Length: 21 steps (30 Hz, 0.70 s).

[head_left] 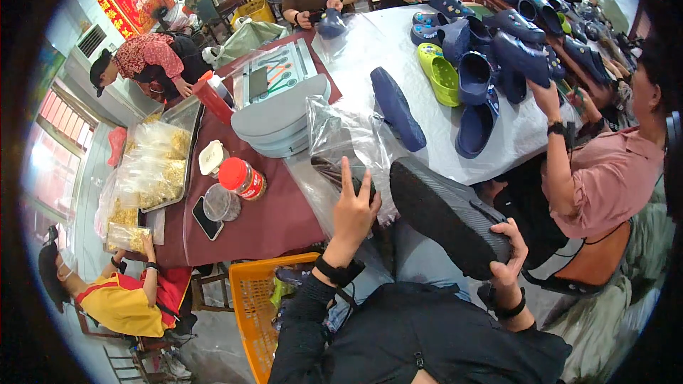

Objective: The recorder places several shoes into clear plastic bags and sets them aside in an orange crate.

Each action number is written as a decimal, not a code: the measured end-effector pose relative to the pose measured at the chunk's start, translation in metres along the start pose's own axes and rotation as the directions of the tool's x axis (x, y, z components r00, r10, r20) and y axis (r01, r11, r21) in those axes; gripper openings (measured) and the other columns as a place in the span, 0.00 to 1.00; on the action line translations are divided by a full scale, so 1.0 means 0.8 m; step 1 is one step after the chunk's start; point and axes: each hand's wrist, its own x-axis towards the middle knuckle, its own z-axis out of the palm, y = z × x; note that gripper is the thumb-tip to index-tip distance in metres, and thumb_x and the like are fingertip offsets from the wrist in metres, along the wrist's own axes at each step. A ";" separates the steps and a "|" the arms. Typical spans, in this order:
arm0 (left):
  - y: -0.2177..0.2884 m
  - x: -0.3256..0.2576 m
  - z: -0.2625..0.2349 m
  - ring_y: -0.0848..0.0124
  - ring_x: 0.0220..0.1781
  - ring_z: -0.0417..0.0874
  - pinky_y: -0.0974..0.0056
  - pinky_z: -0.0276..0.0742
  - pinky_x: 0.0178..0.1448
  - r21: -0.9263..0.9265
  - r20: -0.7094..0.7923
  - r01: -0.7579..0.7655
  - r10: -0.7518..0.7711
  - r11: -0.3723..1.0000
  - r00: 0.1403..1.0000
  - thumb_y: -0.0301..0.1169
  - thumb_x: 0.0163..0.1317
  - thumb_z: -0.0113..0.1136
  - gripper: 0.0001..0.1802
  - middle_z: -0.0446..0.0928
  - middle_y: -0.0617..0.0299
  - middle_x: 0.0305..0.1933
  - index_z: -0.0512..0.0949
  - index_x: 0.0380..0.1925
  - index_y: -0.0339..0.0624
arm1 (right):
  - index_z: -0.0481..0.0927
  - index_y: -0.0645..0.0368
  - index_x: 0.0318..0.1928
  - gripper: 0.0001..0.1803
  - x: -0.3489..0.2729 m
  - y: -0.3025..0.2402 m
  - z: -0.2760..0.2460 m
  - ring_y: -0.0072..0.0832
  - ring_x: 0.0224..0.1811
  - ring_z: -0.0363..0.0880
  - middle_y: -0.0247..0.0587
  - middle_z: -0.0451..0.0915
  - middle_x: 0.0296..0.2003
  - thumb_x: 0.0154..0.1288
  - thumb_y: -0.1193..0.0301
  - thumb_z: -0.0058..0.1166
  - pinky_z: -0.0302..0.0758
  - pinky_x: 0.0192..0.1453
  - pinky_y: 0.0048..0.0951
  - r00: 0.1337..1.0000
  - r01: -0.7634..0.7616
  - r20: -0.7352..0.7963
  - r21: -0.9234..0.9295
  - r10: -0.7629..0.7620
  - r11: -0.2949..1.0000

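Note:
My right hand (509, 250) is closed round the heel end of a black clog-like shoe (447, 215), tilted with its ridged sole toward me. Left of it, my left hand (351, 208) is raised with two fingers stretched out and apart. Those fingers lie against a clear plastic bag (345, 124) on the table's near edge. A dark shoe (326, 168) shows partly through the bag, just behind my fingers; whether they touch it is hidden. Beyond the black shoe, a navy clog (395, 108) lies on the white table cover (370, 43).
Navy clogs (477, 75) and a lime green clog (438, 73) are heaped at right, where a pink-shirted person (597, 163) works. A grey machine (281, 117), red-lidded jar (242, 178) and phone (207, 218) stand left. An orange basket (250, 313) sits by my left arm.

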 end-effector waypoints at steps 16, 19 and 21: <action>-0.064 -0.080 0.016 0.42 0.57 0.69 0.47 0.72 0.49 0.358 0.167 0.164 -0.235 0.919 0.957 0.48 0.41 0.71 0.50 0.50 0.30 0.67 0.58 0.67 0.62 | 0.79 0.64 0.39 0.29 0.013 -0.011 0.036 0.36 0.35 0.68 0.45 0.71 0.32 0.32 0.61 0.60 0.66 0.42 0.30 0.830 0.061 0.554 0.029 -0.067 0.998; -0.089 -0.077 0.030 0.39 0.62 0.64 0.51 0.71 0.54 0.102 0.108 0.112 -0.123 0.988 0.986 0.40 0.42 0.71 0.49 0.51 0.26 0.65 0.58 0.67 0.65 | 0.79 0.66 0.39 0.29 0.006 -0.014 0.044 0.35 0.32 0.67 0.45 0.71 0.31 0.32 0.61 0.60 0.66 0.39 0.31 0.857 0.137 0.494 0.056 -0.147 0.989; -0.093 -0.083 0.034 0.38 0.63 0.62 0.52 0.70 0.57 -0.094 0.240 0.248 -0.220 0.964 0.946 0.34 0.42 0.70 0.49 0.50 0.25 0.65 0.58 0.67 0.63 | 0.78 0.66 0.38 0.29 0.007 -0.018 0.040 0.35 0.32 0.67 0.45 0.71 0.31 0.32 0.61 0.60 0.66 0.39 0.30 0.868 0.190 0.461 0.032 -0.183 0.981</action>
